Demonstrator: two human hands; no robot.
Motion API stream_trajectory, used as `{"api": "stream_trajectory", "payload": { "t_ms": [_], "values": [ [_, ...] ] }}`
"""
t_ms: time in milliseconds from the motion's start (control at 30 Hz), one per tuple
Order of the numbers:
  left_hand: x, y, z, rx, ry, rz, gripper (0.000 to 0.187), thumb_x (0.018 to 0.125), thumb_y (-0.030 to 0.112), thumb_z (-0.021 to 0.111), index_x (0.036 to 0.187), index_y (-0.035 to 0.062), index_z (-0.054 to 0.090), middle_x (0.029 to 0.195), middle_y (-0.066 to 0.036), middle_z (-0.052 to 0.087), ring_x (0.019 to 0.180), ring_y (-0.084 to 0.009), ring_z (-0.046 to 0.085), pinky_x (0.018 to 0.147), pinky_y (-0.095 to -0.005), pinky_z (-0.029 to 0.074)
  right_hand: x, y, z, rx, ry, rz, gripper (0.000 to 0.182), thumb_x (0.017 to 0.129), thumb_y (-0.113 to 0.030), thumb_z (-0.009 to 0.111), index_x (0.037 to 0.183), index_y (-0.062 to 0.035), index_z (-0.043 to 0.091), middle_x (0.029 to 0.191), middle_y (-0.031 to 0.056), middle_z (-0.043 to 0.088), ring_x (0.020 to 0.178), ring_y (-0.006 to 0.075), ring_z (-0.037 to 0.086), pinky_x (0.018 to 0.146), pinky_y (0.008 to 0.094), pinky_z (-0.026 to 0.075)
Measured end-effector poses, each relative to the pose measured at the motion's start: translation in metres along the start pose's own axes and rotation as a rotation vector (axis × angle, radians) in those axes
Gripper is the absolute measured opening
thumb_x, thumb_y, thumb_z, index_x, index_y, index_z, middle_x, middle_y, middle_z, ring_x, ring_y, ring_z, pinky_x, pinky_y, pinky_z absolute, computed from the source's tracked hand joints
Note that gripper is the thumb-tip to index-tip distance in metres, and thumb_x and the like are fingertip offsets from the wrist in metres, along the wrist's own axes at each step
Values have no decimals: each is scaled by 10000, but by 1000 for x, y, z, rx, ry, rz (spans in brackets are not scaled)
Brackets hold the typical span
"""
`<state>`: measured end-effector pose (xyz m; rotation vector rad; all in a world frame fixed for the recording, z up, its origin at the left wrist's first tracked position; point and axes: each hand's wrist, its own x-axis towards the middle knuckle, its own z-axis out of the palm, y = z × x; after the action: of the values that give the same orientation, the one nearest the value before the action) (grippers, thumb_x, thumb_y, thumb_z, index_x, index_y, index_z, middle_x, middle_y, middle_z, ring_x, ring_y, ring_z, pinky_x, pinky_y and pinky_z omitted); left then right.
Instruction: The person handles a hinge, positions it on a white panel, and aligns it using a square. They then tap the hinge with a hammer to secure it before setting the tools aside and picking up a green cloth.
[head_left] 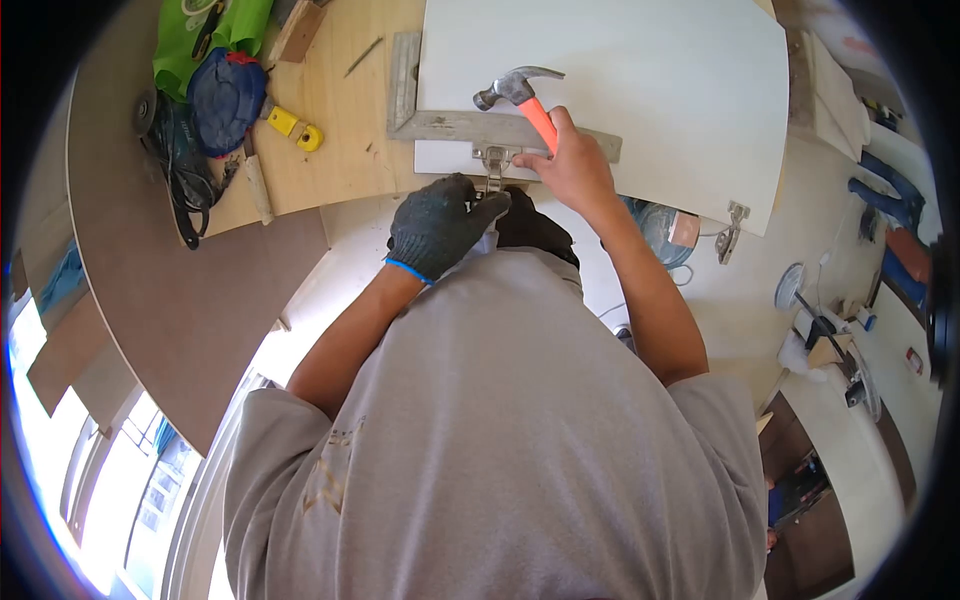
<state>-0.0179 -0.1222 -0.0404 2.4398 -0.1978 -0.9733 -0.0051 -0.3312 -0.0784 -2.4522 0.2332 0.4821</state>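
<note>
My left hand [440, 222], in a dark glove with a blue cuff, has its fingers bent at a metal hinge [493, 165] on the near edge of a white panel [620, 60]. Bare, my right hand [572, 165] is closed on the orange handle of a claw hammer [538, 120], whose metal head points away from me over the panel. A fingertip of this hand reaches toward the hinge. Under the hammer, a grey metal square [460, 125] lies on the panel. Another hinge [732, 232] hangs at the panel's right corner.
On the wooden table [335, 110] at left are a yellow tape measure [296, 130], a blue bundle [226, 100], a green bag [175, 45], a dark power tool [172, 150] and a wooden-handled tool [257, 185]. A fan [790, 287] stands at right.
</note>
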Motion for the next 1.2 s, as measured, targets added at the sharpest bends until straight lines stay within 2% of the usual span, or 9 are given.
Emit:
{"api": "stream_trajectory", "payload": {
  "t_ms": [167,367,667,967,1067,1200],
  "values": [
    [12,17,6,184,-2,-34,534,843,598,648,794,78,761,812,-177,728,812,-362,710,755,-466,556,-1,-1,-1,-22,-14,-19,710,775,-437,862,1193,-33,454,788,206,672,788,395,691,677,480,511],
    [21,3,15,127,61,22,545,851,588,627,745,72,763,753,-187,715,754,-368,708,731,-472,559,-1,-1,-2,-38,-24,1,699,781,-431,856,1193,-36,451,798,202,676,790,401,689,689,484,517],
    [19,6,9,45,-28,8,599,897,618,572,791,62,770,787,-206,718,789,-382,704,743,-493,540,-2,1,0,-38,-2,-30,685,786,-428,851,1187,-42,452,785,200,674,795,412,685,692,494,514],
    [17,9,9,-20,-35,-15,604,925,622,542,842,72,776,826,-223,716,825,-398,696,748,-507,531,-3,-5,-3,-32,-9,-9,632,798,-391,841,1156,-52,446,804,206,674,806,425,676,677,519,498],
    [18,6,14,-98,-40,-43,616,920,635,546,834,68,773,833,-222,717,833,-397,696,745,-505,531,-3,-4,-2,-28,-16,-1,641,797,-392,842,1173,-54,448,817,207,675,824,426,676,691,517,499],
    [21,-5,20,-36,-20,17,623,919,651,546,824,78,770,824,-221,712,826,-398,692,750,-495,531,-3,-1,1,-38,13,-29,659,786,-423,857,1139,-54,440,767,193,651,755,399,669,668,483,498]
  ]
}}
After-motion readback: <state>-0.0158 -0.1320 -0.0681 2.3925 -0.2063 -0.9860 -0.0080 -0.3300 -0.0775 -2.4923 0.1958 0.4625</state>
